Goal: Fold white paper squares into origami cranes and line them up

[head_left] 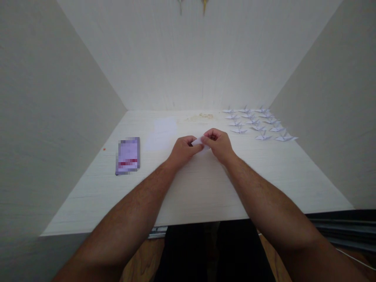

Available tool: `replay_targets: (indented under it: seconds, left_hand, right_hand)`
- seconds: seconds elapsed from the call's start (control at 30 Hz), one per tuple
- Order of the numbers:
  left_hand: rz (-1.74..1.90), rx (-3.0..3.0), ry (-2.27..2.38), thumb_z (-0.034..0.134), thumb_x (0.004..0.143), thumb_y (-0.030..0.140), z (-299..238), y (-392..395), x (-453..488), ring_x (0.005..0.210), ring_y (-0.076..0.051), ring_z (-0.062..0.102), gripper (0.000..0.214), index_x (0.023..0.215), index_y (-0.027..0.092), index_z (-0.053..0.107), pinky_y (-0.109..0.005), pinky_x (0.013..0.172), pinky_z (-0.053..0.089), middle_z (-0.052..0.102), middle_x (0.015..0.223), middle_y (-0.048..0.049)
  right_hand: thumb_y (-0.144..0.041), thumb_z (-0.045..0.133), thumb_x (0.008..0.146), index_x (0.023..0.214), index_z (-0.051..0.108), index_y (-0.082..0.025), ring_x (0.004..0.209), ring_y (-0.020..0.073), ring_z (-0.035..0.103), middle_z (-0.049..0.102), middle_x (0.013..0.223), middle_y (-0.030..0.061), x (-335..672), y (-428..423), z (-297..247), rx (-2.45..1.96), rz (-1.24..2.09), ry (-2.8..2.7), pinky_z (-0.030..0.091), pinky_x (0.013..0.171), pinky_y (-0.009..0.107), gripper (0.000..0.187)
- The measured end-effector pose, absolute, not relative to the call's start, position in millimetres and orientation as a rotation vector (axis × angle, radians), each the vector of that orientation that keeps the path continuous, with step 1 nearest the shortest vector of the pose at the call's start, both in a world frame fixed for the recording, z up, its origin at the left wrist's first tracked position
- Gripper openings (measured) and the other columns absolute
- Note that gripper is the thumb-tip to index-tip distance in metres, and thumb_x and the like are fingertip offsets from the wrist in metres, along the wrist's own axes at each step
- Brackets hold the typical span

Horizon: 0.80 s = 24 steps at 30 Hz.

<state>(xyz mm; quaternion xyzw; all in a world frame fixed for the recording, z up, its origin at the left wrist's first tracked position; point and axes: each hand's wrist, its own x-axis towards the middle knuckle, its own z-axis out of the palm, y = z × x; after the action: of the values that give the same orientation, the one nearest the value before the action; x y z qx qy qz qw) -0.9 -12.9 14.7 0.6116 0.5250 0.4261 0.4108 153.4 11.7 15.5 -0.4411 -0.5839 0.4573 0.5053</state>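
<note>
Forearms (139, 201) extend, each grip (183, 149) (220, 145) pinching seemingly folded paper (197, 141).

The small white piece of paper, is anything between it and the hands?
No, nothing visible: the person's bare left hand and bare right hand both hold the small white piece of paper directly.

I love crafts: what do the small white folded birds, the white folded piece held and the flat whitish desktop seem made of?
Birds: apparently matte paper, judging by thin, pointed wings.
Folded piece between the fingers: probably matte paper too: flat, shineless, partly covered.
Desktop: perhaps wood or laminate, low sheen; faint streaks resemble grain.
</note>
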Motion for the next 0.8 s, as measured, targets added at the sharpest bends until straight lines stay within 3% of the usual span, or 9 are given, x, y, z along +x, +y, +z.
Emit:
replay_targets:
  seconds: [0.27,0.5,0.7,0.8]
  left_hand:
    - [1.048,1.52,1.311,0.072,0.068,0.034,10.1,-9.8,-2.5,0.052,-0.009,0.044,0.02,0.067,0.014,0.068,-0.023,0.051,0.03,0.057,0.059,0.0014]
    - [1.062,1.463,1.312,0.073,0.069,0.037,12.4,-10.3,-1.8,0.046,-0.007,0.035,0.025,0.06,0.016,0.063,-0.023,0.047,0.024,0.05,0.05,0.0038]
    - [1.383,1.251,1.276,0.068,0.071,0.03,2.3,-3.5,0.0,0.049,-0.009,0.045,0.016,0.066,0.018,0.059,-0.023,0.05,0.035,0.053,0.054,0.0038]
    - [1.517,1.186,1.204,0.066,0.073,0.029,-2.1,0.3,-2.4,0.054,-0.009,0.048,0.013,0.07,0.019,0.06,-0.023,0.054,0.039,0.054,0.058,0.0038]
  right_hand:
    - [-0.039,0.068,0.068,0.066,0.057,-0.02,0.054,0.0101,0.044,0.052,0.058,-0.0037,155.5,12.8,13.9,-1.099,1.134,-1.463,0.035,0.052,0.026,0.023]
    - [-0.043,0.068,0.068,0.062,0.051,-0.021,0.051,0.0096,0.038,0.044,0.054,-0.0052,154.6,16.5,8.9,-1.127,1.04,-1.297,0.031,0.05,0.025,0.028]
    - [-0.04,0.068,0.069,0.069,0.057,-0.02,0.051,0.0101,0.042,0.052,0.056,-0.0043,153.1,14.2,9.1,-1.144,1.08,-1.405,0.033,0.05,0.025,0.023]
    - [-0.033,0.07,0.067,0.061,0.053,-0.02,0.052,0.0091,0.041,0.05,0.055,-0.005,153.3,11.6,9.4,-1.185,1.06,-1.589,0.03,0.05,0.025,0.023]
